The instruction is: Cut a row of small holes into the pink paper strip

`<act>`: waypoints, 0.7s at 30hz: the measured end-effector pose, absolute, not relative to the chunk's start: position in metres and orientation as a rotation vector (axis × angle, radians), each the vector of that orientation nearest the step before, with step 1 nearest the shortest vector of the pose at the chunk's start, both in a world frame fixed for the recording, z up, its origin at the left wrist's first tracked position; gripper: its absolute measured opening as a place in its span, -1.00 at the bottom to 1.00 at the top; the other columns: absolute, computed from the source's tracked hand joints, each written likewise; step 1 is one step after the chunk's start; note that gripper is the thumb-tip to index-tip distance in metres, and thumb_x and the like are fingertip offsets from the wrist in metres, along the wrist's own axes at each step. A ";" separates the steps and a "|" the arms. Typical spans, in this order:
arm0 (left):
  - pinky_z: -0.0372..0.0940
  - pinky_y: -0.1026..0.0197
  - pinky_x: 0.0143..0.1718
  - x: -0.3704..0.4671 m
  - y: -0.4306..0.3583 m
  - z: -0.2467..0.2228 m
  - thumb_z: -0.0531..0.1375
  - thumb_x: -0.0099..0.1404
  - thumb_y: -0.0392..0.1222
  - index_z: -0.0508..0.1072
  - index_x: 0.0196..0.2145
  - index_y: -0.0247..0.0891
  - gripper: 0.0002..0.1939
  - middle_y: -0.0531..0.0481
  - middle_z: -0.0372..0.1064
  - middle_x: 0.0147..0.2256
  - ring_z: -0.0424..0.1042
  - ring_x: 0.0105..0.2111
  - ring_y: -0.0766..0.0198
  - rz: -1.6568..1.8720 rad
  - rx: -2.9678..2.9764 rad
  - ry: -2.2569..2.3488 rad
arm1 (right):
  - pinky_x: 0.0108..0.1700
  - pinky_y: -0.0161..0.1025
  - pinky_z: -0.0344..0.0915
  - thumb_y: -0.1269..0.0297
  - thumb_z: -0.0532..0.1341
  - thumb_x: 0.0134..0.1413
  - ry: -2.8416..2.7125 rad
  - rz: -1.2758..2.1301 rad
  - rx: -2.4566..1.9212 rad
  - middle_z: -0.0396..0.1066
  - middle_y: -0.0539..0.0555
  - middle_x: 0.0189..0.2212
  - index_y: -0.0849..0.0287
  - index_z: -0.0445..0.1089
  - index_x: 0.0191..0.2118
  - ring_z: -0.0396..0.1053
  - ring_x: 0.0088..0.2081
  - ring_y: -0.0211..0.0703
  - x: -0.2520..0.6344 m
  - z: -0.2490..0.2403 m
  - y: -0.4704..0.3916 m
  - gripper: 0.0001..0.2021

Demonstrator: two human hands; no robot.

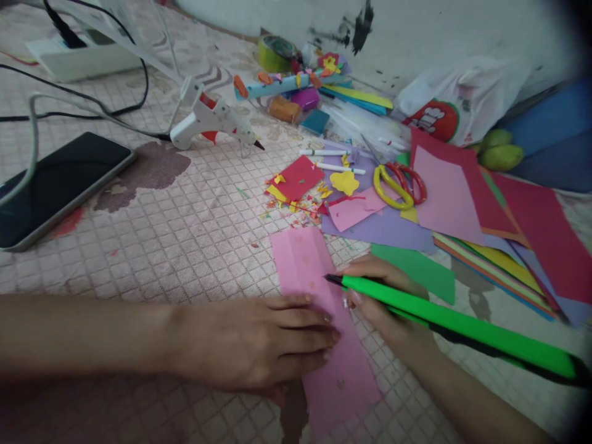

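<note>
A strip of pink paper [324,320], creased lengthwise, lies on a quilted pink mat [194,234] right in front of the person. The left hand [268,345] lies open and flat, fingers pressing the strip's left edge. The right hand [388,308] is closed around a long green pen [462,324], whose dark tip touches the paper just above the left fingertips. For a clean line, the flat hand probably should hold the strip firmly while the pen moves with light pressure. Further out lie coloured paper sheets [462,203], yellow and red scissors [400,184], paper scraps [300,185], a white glue gun [213,120] and a phone [55,185].
</note>
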State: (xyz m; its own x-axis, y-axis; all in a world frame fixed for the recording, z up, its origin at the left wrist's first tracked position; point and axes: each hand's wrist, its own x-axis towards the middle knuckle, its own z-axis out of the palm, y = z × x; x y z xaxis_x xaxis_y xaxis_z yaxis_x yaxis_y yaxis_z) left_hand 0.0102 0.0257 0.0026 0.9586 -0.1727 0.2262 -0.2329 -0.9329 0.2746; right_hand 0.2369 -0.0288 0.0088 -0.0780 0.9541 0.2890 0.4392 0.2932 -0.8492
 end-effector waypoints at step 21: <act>0.31 0.12 -0.06 0.013 0.048 0.015 0.08 0.41 -0.26 0.39 -0.08 -0.33 -0.82 -0.13 0.39 -0.09 0.38 -0.10 0.19 0.641 2.614 0.447 | -0.50 -0.32 0.27 0.39 0.23 0.02 -0.906 1.022 -1.230 0.39 -0.04 -0.41 0.05 0.46 -0.27 0.29 -0.51 -0.33 0.248 0.002 -0.025 -0.85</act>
